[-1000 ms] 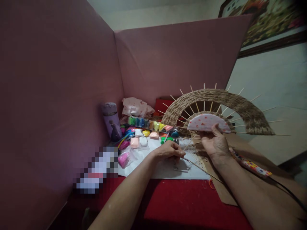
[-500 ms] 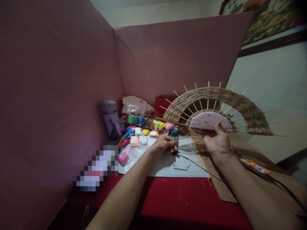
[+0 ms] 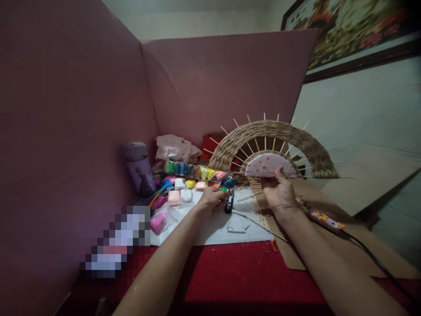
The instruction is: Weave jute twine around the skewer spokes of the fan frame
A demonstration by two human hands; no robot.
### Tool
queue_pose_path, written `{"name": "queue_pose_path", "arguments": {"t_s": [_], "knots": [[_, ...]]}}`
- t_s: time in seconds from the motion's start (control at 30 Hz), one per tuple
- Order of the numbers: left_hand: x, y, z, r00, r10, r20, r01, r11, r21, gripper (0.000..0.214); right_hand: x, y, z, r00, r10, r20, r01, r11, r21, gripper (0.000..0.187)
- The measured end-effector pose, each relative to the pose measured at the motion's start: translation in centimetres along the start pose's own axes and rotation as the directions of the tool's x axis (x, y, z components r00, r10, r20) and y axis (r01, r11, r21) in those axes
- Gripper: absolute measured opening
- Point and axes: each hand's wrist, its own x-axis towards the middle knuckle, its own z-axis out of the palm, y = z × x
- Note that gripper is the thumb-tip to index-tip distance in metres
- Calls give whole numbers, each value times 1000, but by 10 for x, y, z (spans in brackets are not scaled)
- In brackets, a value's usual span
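Observation:
My right hand point(image 3: 279, 193) grips the base of a half-round woven fan point(image 3: 272, 142) of brown cord and thin wooden sticks, held upright; its centre is a pink dotted fabric semicircle point(image 3: 268, 166). My left hand point(image 3: 212, 198) rests on the white sheet point(image 3: 213, 228), fingers closed around a small dark tool point(image 3: 229, 202) that looks like thread snips. Loose wooden sticks point(image 3: 259, 221) lie on the sheet and cardboard just below both hands.
Bright clay packets point(image 3: 187, 180) crowd the back of the sheet. A purple bottle point(image 3: 140, 169) stands at left beside crumpled pink cloth point(image 3: 174, 149). Pink board walls point(image 3: 66, 114) enclose left and back. A patterned tool with black cord point(image 3: 324, 218) lies on brown cardboard at right. Red cloth point(image 3: 237, 272) covers the front.
My left hand let go of a thin stick, moved back toward the clay packets and closed on the small dark tool. The fan stays upright in my right hand; the view shifted.

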Motion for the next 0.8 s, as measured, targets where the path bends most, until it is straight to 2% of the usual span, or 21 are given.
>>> {"name": "queue_pose_path", "arguments": {"t_s": [0.13,0.23,0.43,0.57,0.7,0.77,0.8], "knots": [[-4,0,-5,996,-13,83,24,991,-133,8,0,-1,1,1000,-19,18,19,1000,-2,11],[-6,1,-10,995,-14,97,33,979,-203,9,1,-3,1,999,-29,13,29,1000,3,11],[-1,-1,-17,994,-13,112,34,982,-185,10,4,-7,0,999,-35,-2,35,999,14,11],[-1,-1,-9,994,6,106,4,996,-95,27,3,-7,1,1000,-11,18,11,1000,-1,10],[-7,2,7,994,110,21,-108,992,-66,21,-3,-4,3,998,48,45,-48,999,-6,10],[-12,4,15,985,168,30,-165,982,-93,37,-6,-3,5,996,66,55,-66,998,-10,11],[-14,4,19,980,185,74,-176,977,-118,45,-8,-2,6,996,72,61,-72,997,-10,11]]}}
